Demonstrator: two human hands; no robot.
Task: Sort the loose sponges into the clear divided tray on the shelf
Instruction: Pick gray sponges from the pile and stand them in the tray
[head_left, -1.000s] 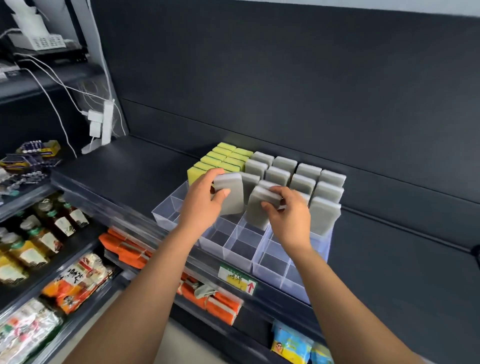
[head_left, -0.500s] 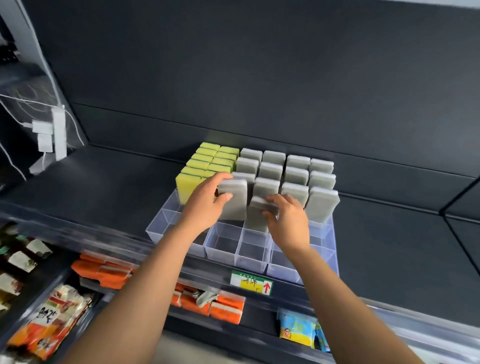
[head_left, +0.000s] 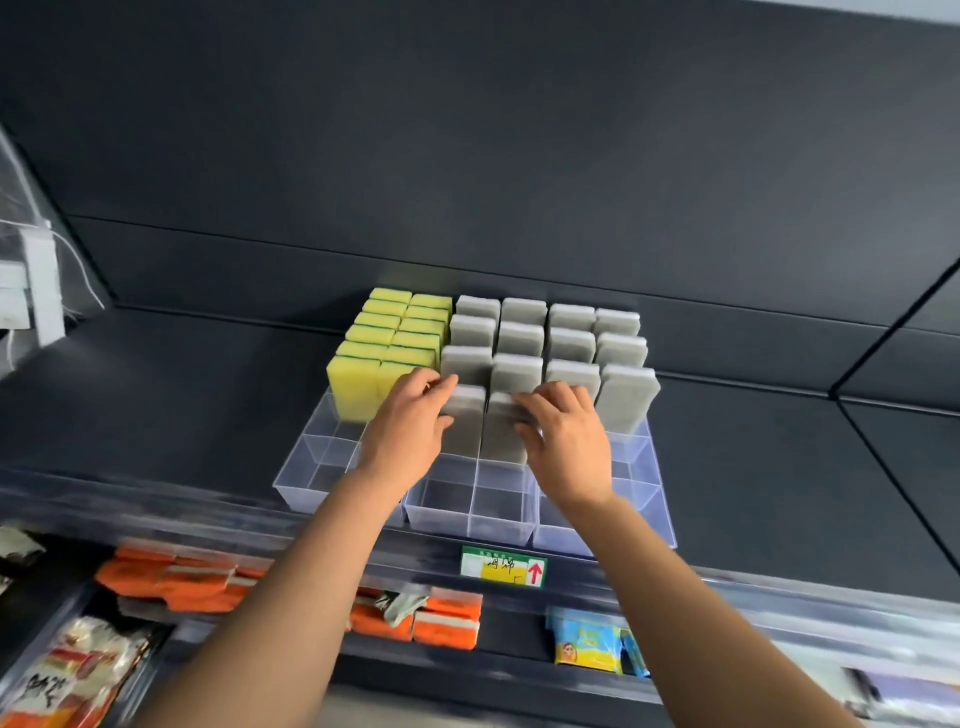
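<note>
The clear divided tray (head_left: 470, 519) sits on the dark shelf, with yellow-green sponges (head_left: 382, 348) upright in its left rows and grey sponges (head_left: 571, 343) filling the rows to their right. My left hand (head_left: 410, 421) grips a grey sponge (head_left: 465, 431) standing in a compartment in front of the grey rows. My right hand (head_left: 563, 431) holds the top of a second grey sponge (head_left: 501, 441) right beside it. Both sponges stand upright in the tray. The front compartments hold nothing.
A dark back wall rises close behind the tray. A green-yellow price label (head_left: 503, 565) with a red arrow hangs on the shelf edge. Below are orange packs (head_left: 171, 582), a snack bag (head_left: 67, 670) and blue packets (head_left: 587, 644). White cables and a plug strip (head_left: 36, 291) hang at left.
Both hands have lowered their grey sponges from above the tray down into neighbouring compartments. The view has swung right, so the tray sits more central.
</note>
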